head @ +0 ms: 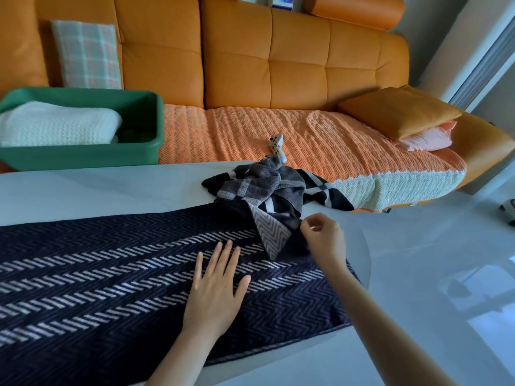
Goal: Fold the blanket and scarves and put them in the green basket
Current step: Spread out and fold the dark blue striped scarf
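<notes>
The green basket (133, 156) sits on the orange sofa (278, 65) at the far left, right behind the desk (97, 190) edge. Inside it there's a folded cream blanket (55, 125) filling the left part, and the right end of the basket shows bare green wall and floor, can't really make out anything else in there.

On the white desk, the dark navy scarf (111, 274) with the white herringbone stripes is spread out flat. Its long axis runs left to right across the desk, slightly slanted, with the left part running out of view and the right end pointing toward the desk's rounded corner. At that right end a corner is flipped over so the lighter zigzag underside shows.

The left hand (216, 288) lies flat and relaxed on the scarf, fingers spread, palm down, not gripping anything. The right hand (323, 238) is pinched closed on the scarf's edge just beside that flipped corner.

Just behind that end there's a second scarf (267, 182), grey and black plaid, all bunched up in a heap, part of it hanging off the desk toward the sofa. A small white remote (277, 147) lies on the sofa's orange seat cover (320, 140) just past the heap, and a couple of cushions (401, 114) are stacked at the sofa's right end.
</notes>
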`<state>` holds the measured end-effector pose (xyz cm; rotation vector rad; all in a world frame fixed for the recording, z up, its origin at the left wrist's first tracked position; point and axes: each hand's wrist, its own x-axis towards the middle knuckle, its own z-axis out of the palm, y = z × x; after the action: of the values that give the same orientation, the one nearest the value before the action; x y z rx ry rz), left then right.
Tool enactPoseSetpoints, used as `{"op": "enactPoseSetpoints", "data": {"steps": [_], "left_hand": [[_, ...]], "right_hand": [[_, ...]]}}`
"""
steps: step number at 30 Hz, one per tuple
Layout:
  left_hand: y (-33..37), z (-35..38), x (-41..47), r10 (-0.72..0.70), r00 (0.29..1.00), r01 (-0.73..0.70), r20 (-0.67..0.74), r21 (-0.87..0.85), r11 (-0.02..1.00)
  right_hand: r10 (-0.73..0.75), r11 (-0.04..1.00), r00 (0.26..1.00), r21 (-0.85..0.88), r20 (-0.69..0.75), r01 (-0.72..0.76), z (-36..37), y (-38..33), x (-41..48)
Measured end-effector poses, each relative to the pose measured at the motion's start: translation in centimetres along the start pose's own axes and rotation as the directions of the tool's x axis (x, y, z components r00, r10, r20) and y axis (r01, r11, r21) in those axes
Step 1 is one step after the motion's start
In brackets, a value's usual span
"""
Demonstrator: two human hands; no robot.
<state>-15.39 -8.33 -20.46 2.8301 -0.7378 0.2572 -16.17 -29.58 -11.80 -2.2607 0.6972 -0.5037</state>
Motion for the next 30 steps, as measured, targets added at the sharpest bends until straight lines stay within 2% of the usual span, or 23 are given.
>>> {"op": "enactPoseSetpoints", "data": {"steps": [3,8,11,12,14,16,18,20,22,24,26,28,30], "left_hand": [[0.1,0.0,0.0,-0.002,1.000,0.002,0.000,-0.004,1.000],[0.1,-0.2,0.1,-0.006,1.000,0.006,0.016,-0.001,1.000],[0.0,-0.1,0.1,-0.010,1.000,0.010,0.023,0.000,1.000],[0.0,-0.1,0.1,-0.008,1.000,0.008,0.024,-0.002,1.000],[0.0,-0.2,0.1,-0.006,1.000,0.006,0.022,-0.005,1.000],[0.1,-0.3,0.1,-0.005,1.000,0.005,0.018,-0.011,1.000],[0.1,-0.3,0.2,-0.003,1.000,0.003,0.016,-0.017,1.000],[0.0,-0.3,0.1,-0.004,1.000,0.004,0.015,-0.011,1.000],[0.0,-0.3,0.1,-0.006,1.000,0.006,0.024,-0.006,1.000],[0.1,-0.3,0.1,-0.007,1.000,0.008,0.031,-0.012,1.000],[0.1,-0.4,0.1,-0.007,1.000,0.008,0.029,-0.015,1.000],[0.1,-0.4,0.0,-0.008,1.000,0.009,0.028,-0.023,1.000],[0.1,-0.4,0.0,-0.008,1.000,0.009,0.027,-0.030,1.000]], "right_hand": [[0.028,0.995,0.997,0.101,-0.066,-0.021,-0.6,-0.2,3.7],[0.097,0.988,0.994,0.114,0.052,-0.102,0.7,0.5,9.4],[0.167,0.972,0.985,0.160,0.036,-0.170,0.8,1.1,10.5],[0.128,0.979,0.991,0.157,0.043,-0.133,0.7,1.0,10.3],[-0.092,0.987,0.985,0.144,0.147,0.070,0.5,0.8,9.3],[-0.350,0.936,0.887,0.081,0.301,0.342,0.5,1.0,8.0],[-0.515,0.812,0.754,-0.050,0.407,0.582,0.9,1.4,7.0],[-0.535,0.714,0.686,-0.170,0.492,0.679,1.3,1.8,6.6],[-0.506,0.679,0.680,-0.241,0.531,0.694,1.4,2.2,6.8],[-0.516,0.653,0.684,-0.280,0.515,0.703,1.2,2.0,7.2],[-0.520,0.716,0.751,-0.271,0.407,0.643,0.9,1.4,8.0],[-0.432,0.849,0.871,-0.219,0.236,0.481,0.3,0.8,9.5],[-0.268,0.941,0.959,-0.188,0.095,0.282,-0.3,0.8,11.3]]}}
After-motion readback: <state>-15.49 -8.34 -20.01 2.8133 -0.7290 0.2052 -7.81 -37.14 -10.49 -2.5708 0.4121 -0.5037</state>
